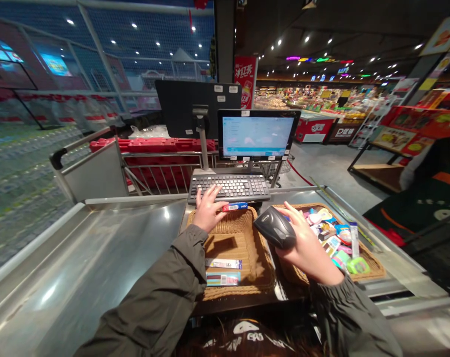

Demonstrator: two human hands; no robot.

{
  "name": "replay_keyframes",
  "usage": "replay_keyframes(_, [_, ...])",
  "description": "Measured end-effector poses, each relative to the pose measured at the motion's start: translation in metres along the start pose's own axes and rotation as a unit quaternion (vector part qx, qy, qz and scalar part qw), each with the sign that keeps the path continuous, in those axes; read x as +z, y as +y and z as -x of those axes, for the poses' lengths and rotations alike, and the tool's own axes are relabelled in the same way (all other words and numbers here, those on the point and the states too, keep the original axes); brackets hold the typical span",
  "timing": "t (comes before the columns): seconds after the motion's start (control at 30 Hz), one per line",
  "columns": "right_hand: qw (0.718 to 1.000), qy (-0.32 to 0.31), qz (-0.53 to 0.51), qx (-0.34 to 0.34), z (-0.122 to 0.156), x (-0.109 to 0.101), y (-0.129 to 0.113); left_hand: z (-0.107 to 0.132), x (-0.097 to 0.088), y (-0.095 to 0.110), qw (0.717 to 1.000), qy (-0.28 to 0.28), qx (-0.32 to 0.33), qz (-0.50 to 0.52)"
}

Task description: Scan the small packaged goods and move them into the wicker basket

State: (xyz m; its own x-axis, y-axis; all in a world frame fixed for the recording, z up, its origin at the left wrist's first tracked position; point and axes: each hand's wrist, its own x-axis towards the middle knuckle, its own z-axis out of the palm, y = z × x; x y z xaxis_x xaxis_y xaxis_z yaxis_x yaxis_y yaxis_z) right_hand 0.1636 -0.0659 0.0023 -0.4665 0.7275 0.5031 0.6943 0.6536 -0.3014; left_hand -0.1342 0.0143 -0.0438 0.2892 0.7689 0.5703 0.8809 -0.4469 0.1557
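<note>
Handheld scanner (275,227) is gripped in the right hand (305,240), over the left edge of the right basket (375,272), while the left hand (209,208) holds a red-and-blue packet (235,207), reaching over the keyboard (234,186). Small goods (338,240) fill the right basket, two flat packets (223,279) lie in the left basket (250,250), and a lit screen (256,135) stands beyond.

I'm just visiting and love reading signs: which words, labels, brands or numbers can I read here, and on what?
"冰红茶": on the red banner.
Too blurred to be sure: lettering on the red freezer, dark counter beside it and dark garment at the bottom.
Too small: print on the screen, keyboard, scanner, stickers, red-and-blue packet and goods in the baskets.
No number is legible.
</note>
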Motion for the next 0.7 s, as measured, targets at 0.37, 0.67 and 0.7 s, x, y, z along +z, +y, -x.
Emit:
replay_keyframes(0.37, [1.0, -0.005, -0.001, 0.006, 0.001, 0.008, 0.012, 0.024, 0.042, -0.011, 0.995, -0.09, -0.027, 0.019])
replay_keyframes(0.67, [1.0, 0.015, 0.001, 0.018, 0.008, -0.001, 0.019, 0.049, 0.106, -0.009, 0.966, -0.251, -0.034, 0.045])
replay_keyframes(0.7, [1.0, 0.018, 0.002, 0.021, 0.008, -0.002, 0.02, 0.053, 0.113, -0.009, 0.962, -0.267, -0.034, 0.045])
